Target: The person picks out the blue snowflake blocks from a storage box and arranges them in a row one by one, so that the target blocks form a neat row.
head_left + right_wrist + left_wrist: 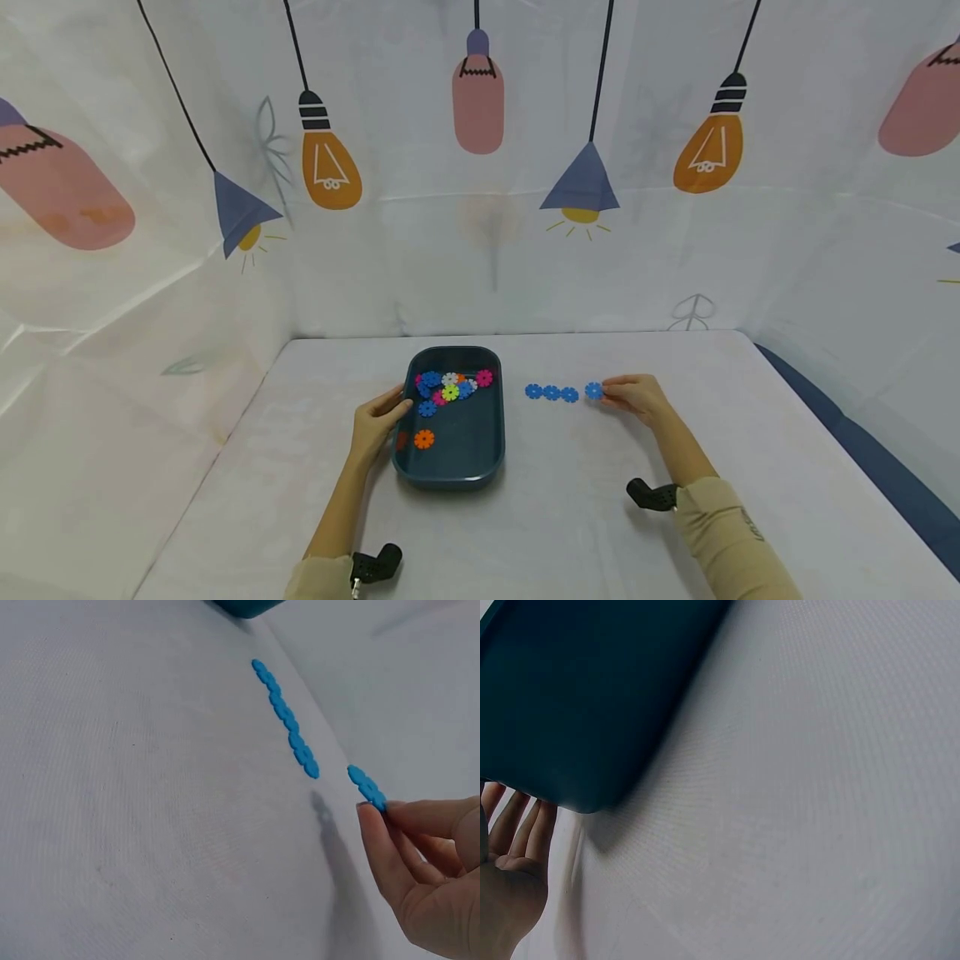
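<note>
The right hand point(637, 395) pinches a blue disc point(593, 391), thumb and fingers clamped on its edge, just beyond the right end of a row of three blue discs point(551, 392), with a small gap between. That row lies on the tabletop point(555, 517), between the held disc and a dark tray point(467, 454).

The left hand point(372, 423) grips the tray's left side, thumb at the rim and fingers against the outer wall. Inside, a cluster of mixed-colour discs point(450, 392) crowds the far half, while an orange disc point(424, 439) lies apart, nearer the person.

Each forearm carries a black device by the sleeve. Behind the tabletop hangs a pale sheet point(420, 258) printed with lamps; a dark blue strip point(862, 442) runs along the right.
</note>
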A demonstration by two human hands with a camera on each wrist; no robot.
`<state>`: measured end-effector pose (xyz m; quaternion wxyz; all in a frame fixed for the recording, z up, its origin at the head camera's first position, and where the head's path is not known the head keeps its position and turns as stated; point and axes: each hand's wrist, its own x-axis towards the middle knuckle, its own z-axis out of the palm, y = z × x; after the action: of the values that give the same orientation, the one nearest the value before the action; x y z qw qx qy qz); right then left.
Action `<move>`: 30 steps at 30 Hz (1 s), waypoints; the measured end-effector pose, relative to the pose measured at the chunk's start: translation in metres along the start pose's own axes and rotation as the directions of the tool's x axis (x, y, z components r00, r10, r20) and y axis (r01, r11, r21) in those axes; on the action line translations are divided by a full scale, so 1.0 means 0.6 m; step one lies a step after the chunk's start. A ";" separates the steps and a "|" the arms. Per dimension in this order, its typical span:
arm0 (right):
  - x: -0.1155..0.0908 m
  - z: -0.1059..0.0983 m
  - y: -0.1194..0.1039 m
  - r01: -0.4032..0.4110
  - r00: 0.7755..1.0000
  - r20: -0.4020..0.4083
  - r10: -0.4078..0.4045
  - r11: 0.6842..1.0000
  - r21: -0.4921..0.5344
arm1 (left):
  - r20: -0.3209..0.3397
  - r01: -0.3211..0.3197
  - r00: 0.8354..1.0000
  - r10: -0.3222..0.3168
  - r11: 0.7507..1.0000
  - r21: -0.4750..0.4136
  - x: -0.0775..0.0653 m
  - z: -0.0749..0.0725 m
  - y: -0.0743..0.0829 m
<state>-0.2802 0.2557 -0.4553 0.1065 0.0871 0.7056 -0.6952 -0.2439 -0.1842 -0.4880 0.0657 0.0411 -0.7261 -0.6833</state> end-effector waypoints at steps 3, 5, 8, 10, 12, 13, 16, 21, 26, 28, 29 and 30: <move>0.004 -0.001 0.008 -0.018 0.999 -0.032 0.017 1.000 -0.024 | 0.004 -0.005 1.000 0.005 1.000 0.004 -0.001 0.000 0.000; 0.005 -0.001 0.013 -0.028 0.999 -0.043 0.027 0.999 -0.015 | 0.002 -0.006 1.000 0.006 1.000 0.004 -0.001 0.000 0.001; 0.006 -0.001 0.019 -0.032 0.998 -0.049 0.033 0.999 0.010 | 0.003 -0.005 1.000 0.005 1.000 0.001 -0.003 0.000 0.001; 0.007 -0.001 0.021 -0.031 0.998 -0.052 0.033 0.999 0.027 | 0.001 -0.003 1.000 0.003 1.000 0.003 -0.003 -0.001 0.002; 0.009 0.000 0.023 -0.021 0.998 -0.062 0.023 0.999 0.029 | 0.001 -0.001 1.000 0.001 1.000 0.006 -0.003 0.000 0.002; 0.010 0.002 0.023 -0.017 0.998 -0.068 0.019 0.999 0.028 | 0.001 0.000 1.000 0.000 1.000 0.009 -0.002 0.000 0.002; 0.012 0.004 0.024 0.000 0.997 -0.075 0.000 1.000 -0.003 | 0.001 0.002 1.000 -0.002 1.000 0.012 -0.001 0.000 0.001; 0.016 0.008 0.025 0.003 0.996 -0.090 -0.010 0.997 -0.074 | 0.003 0.002 1.000 -0.002 1.000 0.010 0.000 -0.001 -0.001; 0.020 0.015 0.025 0.006 0.995 -0.097 -0.014 0.997 -0.078 | 0.003 0.004 1.000 -0.004 1.000 0.009 0.000 -0.001 -0.001; 0.021 0.018 0.025 0.004 0.994 -0.105 -0.013 0.997 -0.081 | 0.004 0.003 1.000 -0.003 1.000 0.008 0.000 -0.001 -0.001; 0.021 0.019 0.024 0.005 0.994 -0.107 -0.014 0.997 -0.083 | 0.005 0.003 1.000 -0.003 1.000 0.009 0.000 -0.001 -0.001; 0.022 0.020 0.024 0.004 0.994 -0.110 -0.014 0.996 -0.085 | 0.006 0.002 1.000 -0.002 1.000 0.009 0.000 -0.001 -0.001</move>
<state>-0.2886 0.2437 -0.4729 0.0679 0.1175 0.7395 -0.6593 -0.2438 -0.1847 -0.4883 0.0626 0.0399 -0.7293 -0.6802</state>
